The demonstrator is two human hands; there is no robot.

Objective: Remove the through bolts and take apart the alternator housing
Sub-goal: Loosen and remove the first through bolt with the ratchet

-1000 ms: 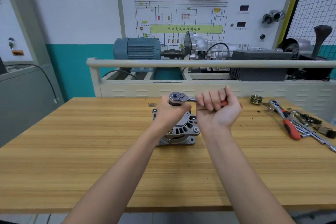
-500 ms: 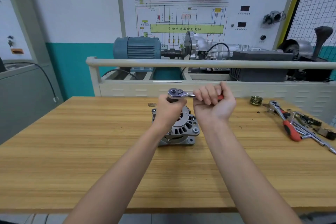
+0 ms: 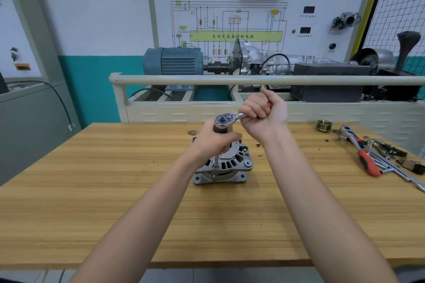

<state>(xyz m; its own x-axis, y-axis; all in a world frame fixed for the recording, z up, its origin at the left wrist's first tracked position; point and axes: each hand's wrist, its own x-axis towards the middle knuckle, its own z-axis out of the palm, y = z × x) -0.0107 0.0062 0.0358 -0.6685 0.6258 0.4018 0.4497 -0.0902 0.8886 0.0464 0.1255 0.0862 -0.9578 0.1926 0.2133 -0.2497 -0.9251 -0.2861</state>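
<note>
My left hand (image 3: pixel 215 142) covers the upper rear of the alternator (image 3: pixel 224 167), so that part of the housing is hidden. Its fingers curl round the extension bar (image 3: pixel 216 160) below the ratchet head (image 3: pixel 224 120). The bar's socket end sits on a through bolt at the housing's front-left edge; the bolt head itself cannot be made out. My right hand (image 3: pixel 264 114) clenches round the ratchet handle, hiding all but a sliver of red grip. The alternator stands upright at the middle of the surface (image 3: pixel 92 190), toward its far edge. Bare wood lies to the left and toward me. On the right, well apart, lie a second ratchet (image 3: pixel 358 149), loose tools partly cut off by the frame edge, and a pulley (image 3: pixel 324 125) near the far edge
</note>
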